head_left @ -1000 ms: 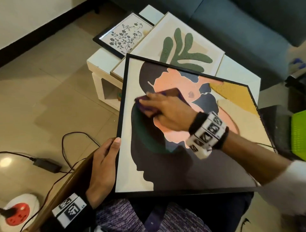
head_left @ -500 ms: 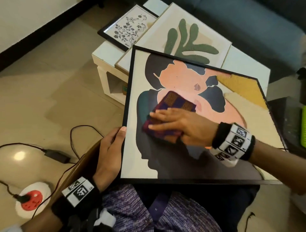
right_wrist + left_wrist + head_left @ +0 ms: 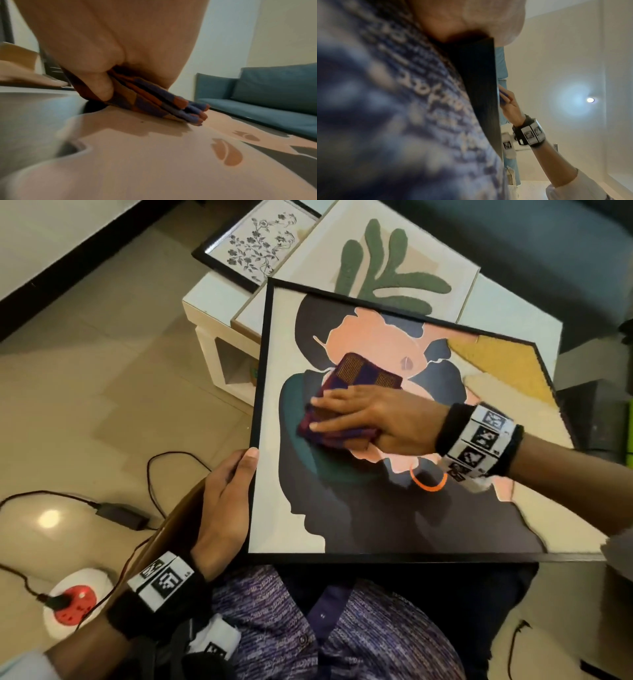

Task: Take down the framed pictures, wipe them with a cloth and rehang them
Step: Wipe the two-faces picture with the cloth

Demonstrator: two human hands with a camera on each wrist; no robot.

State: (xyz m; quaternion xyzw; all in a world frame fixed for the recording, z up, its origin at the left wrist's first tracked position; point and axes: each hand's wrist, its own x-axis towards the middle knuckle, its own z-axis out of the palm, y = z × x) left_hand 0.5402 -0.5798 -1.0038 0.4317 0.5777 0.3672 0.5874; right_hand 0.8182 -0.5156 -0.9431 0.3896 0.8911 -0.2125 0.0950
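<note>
Right fingers (image 3: pixel 337 414) laid straight and flat on folded checked cloth (image 3: pixel 356 392), thumb tucked against its fold in the wrist view, pressing it to the glass at mid-frame of the head view, likely to spread the wipe. Left hand (image 3: pixel 224 508) at lower left, thumb curled over black frame (image 3: pixel 255 440), fingers behind, unseen; picture propped on lap, tilted up for steadiness. Floral picture (image 3: pixel 260 248) and leaf picture (image 3: pixel 387 265) stacked flat on white table (image 3: pixel 205 302), top of frame, apparently awaiting turn or rehanging.
</note>
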